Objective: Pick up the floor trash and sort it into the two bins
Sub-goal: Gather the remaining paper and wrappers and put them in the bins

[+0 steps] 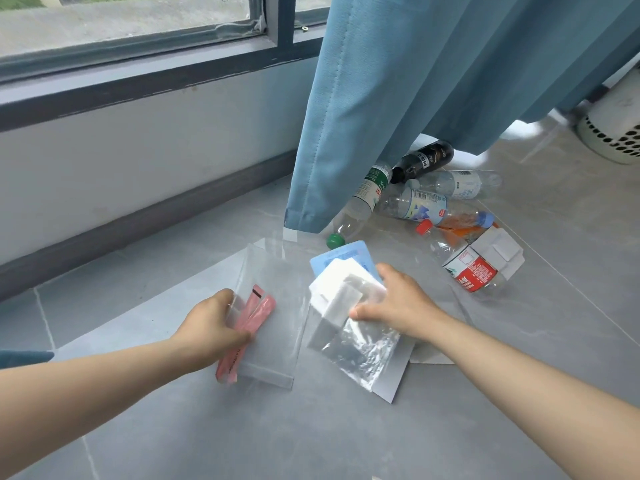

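a: what is the left hand [211, 323] doing?

b: it is closed on some pink packets [250, 323] and a big clear bag [273, 306]. the thumb is on top and the other fingers are under. the bag hangs a little over the grey floor [311, 438].

a: and the right hand [398, 303]?

b: it holds a bunch of things tight. there are white foam pieces [341, 289], a crinkly clear bag [363, 351] and a blue card [346, 258] at the back. a flat grey sheet [398, 379] sticks out below them. i cannot tell if the hand holds that sheet too.

a: is there more trash on the floor?

b: yes, a pile of empty bottles, past the right hand. one has a green cap [335, 240] and pokes out from under the blue curtain [433, 81]. one is dark brown [424, 161]. two clear bottles [453, 184] lie next to it. one has a red cap [424, 226] and an orange label. one has a red label [472, 271], and a white plastic tray [498, 252] lies on it.

a: where are the bins?

b: a white basket with holes [613, 140] stands far off at the right, behind the curtain. i cannot tell if it is a bin.

a: what else?

b: a window [138, 22] is up on the wall.
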